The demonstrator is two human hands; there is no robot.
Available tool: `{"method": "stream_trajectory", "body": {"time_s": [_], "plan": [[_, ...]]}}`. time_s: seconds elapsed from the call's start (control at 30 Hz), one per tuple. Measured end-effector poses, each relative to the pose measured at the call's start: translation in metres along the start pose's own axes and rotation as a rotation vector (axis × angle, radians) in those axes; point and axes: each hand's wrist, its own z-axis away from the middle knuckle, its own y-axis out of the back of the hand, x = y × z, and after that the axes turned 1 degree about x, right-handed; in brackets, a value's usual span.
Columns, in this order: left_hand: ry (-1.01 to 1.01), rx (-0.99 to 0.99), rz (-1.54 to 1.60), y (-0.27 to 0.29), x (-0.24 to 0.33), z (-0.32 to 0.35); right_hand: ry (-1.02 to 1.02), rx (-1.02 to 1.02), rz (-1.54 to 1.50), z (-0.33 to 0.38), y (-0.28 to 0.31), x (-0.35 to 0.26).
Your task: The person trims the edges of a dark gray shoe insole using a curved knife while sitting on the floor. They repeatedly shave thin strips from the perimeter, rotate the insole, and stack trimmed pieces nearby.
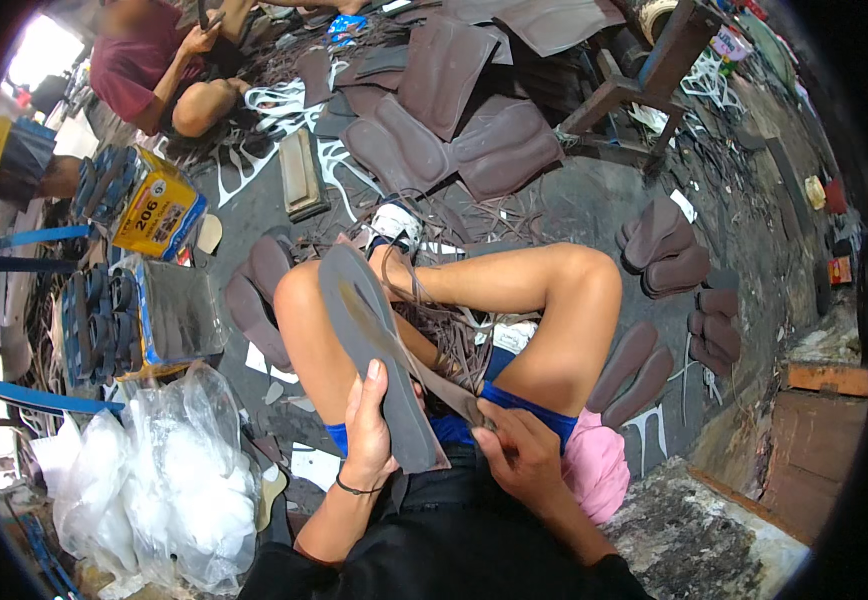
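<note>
In my left hand (369,420) is a grey sandal sole (364,310), held upright at a slant with the thumb across its face. A worn yellowish-brown patch marks the sole's middle, and a thin brownish layer shows along its edge. From beside the sole a narrow grey-brown strip (444,388) runs to my right hand (522,448), whose fingers are closed on its lower end. Whether a tool is also in those fingers I cannot make out. Thin brown offcut strips (464,350) lie tangled between my bare legs, below the sole.
Brown moulded sole sheets (419,150) lie ahead. Cut brown soles are stacked at the left (259,295) and right (664,245). A plastic bag (179,480), a yellow-blue box (159,205) and a pink cloth (596,468) are around me. Another person (144,75) sits at far left.
</note>
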Motion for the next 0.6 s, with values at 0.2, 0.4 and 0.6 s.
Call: {"method": "stream_trajectory", "body": {"time_s": [0.2, 0.4, 0.6], "plan": [[-0.009, -0.048, 0.052, 0.007, -0.005, 0.006, 0.098, 0.073, -0.036, -0.056, -0.012, -0.013], [-0.085, -0.54, 0.097, 0.067, 0.017, -0.009, -0.03, -0.101, -0.162, -0.035, 0.006, -0.024], [-0.283, -0.114, 0.074, 0.03, 0.05, -0.004, 0.077, -0.066, -0.176, -0.014, -0.006, -0.026]]}}
